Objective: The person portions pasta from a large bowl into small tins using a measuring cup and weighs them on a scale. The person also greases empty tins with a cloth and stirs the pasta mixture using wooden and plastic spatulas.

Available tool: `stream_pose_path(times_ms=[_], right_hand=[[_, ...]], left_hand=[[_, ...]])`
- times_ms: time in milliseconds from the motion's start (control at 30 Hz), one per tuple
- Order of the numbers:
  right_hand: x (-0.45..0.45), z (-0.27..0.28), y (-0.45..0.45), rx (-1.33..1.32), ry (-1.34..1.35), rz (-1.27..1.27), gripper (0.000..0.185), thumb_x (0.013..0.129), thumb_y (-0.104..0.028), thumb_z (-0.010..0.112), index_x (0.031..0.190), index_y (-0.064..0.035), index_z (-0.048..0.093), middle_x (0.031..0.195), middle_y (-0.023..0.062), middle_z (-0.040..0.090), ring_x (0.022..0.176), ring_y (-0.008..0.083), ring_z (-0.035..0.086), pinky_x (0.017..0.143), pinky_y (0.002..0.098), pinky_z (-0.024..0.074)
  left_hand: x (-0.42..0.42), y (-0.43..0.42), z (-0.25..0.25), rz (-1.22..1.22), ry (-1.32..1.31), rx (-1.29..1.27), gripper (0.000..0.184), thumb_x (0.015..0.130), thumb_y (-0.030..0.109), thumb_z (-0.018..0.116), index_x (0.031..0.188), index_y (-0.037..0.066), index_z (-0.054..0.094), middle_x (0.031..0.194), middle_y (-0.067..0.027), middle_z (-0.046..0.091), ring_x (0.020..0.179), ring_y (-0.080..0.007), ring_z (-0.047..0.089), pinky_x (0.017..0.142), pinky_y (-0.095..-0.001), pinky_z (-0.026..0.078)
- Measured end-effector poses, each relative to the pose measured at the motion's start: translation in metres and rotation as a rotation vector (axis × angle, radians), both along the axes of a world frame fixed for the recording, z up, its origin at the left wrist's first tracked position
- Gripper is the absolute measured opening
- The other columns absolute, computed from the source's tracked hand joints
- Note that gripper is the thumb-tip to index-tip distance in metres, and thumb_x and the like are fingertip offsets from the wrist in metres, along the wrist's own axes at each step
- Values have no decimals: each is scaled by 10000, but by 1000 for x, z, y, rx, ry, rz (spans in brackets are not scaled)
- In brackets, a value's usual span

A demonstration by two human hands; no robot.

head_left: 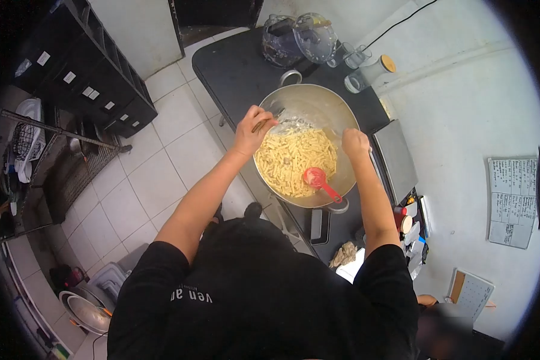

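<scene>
A large metal pot (336,108) stands on the black table, with loop handles at its far and near ends. Short pasta (297,157) fills much of its bottom, and a whitish sauce or cream shows on the far side. My left hand (255,129) is closed over the pot's left rim around a brown-handled utensil (259,125); its working end is hard to make out. Opposite, my right hand (356,144) is curled shut at the right rim, apparently gripping it. A red scoop (315,177) rests on the pasta, its handle leaning toward the near rim.
Clear plastic containers (297,39), glasses (357,57) and a wooden-lidded jar (378,69) stand at the table's far end. Nearer are a dark tray (320,227) and a crumpled cloth (344,255). Black drawers (90,78) line the left. Another person is partly visible at lower right.
</scene>
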State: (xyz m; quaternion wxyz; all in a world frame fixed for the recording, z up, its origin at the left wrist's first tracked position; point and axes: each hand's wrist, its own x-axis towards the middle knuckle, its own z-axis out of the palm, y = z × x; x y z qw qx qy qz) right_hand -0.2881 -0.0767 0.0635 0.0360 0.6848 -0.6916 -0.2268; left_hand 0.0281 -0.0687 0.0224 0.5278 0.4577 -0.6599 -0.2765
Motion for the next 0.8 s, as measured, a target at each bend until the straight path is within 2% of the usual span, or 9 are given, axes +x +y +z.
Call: stream_pose_path(times_ms=[133, 233, 300, 433, 500, 600, 733, 800], right_hand=[[24, -29, 28, -35, -64, 144, 155, 816, -72, 526, 850, -48, 675, 860, 169, 685, 790, 320, 686, 699, 393, 560], [73, -10, 58, -29, -57, 164, 164, 830, -112, 547, 818, -77, 707, 821, 129, 697, 794, 288, 696, 693, 398, 565], [88, 15, 75, 109, -77, 354, 161, 821, -101, 547, 820, -78, 707, 822, 121, 699, 762, 268, 700, 657, 387, 565], [63, 44, 51, -33, 38, 224, 149, 810, -112, 567, 814, -89, 714, 798, 105, 703, 731, 256, 705, 621, 360, 560], [29, 22, 18, -165, 18, 193, 145, 792, -109, 563, 770, -78, 703, 745, 131, 688, 722, 283, 697, 626, 378, 562], [20, 2, -9, -153, -6, 81, 146, 794, -99, 569, 801, -85, 714, 761, 125, 694, 733, 272, 700, 625, 375, 561], [89, -16, 26, -104, 25, 144, 154, 800, -87, 564, 815, -86, 718, 785, 118, 698, 744, 269, 702, 637, 369, 562], [112, -18, 41, 3, -29, 269, 156, 802, -93, 566, 820, -93, 721, 815, 119, 702, 753, 267, 702, 635, 364, 560]], left_hand=[[-3, -2, 3, 2, 37, -1, 247, 803, 311, 707, 885, 91, 630, 841, -45, 527, 718, -235, 582, 639, -339, 475], [0, 1, 0, 9, 13, -3, 253, 807, 320, 701, 885, 90, 629, 837, -44, 524, 713, -231, 578, 636, -336, 473], [-3, -2, 2, -1, 14, -16, 255, 807, 324, 700, 885, 91, 628, 835, -43, 522, 710, -230, 576, 636, -335, 472], [-2, -1, -1, -8, 22, 11, 256, 802, 334, 701, 882, 101, 631, 835, -43, 518, 711, -233, 571, 641, -342, 467], [-1, -2, 0, -16, 35, 17, 258, 800, 338, 701, 881, 104, 631, 835, -42, 517, 712, -235, 569, 643, -343, 465], [-2, -1, 2, -7, -15, 24, 270, 801, 345, 700, 883, 98, 632, 842, -45, 520, 719, -235, 571, 649, -340, 466], [-1, 0, 1, -4, 22, 38, 288, 803, 356, 697, 885, 89, 628, 841, -47, 523, 731, -237, 577, 655, -340, 468], [-2, -2, 1, -7, 47, 39, 292, 802, 359, 697, 884, 87, 627, 840, -47, 524, 733, -237, 579, 656, -340, 469]])
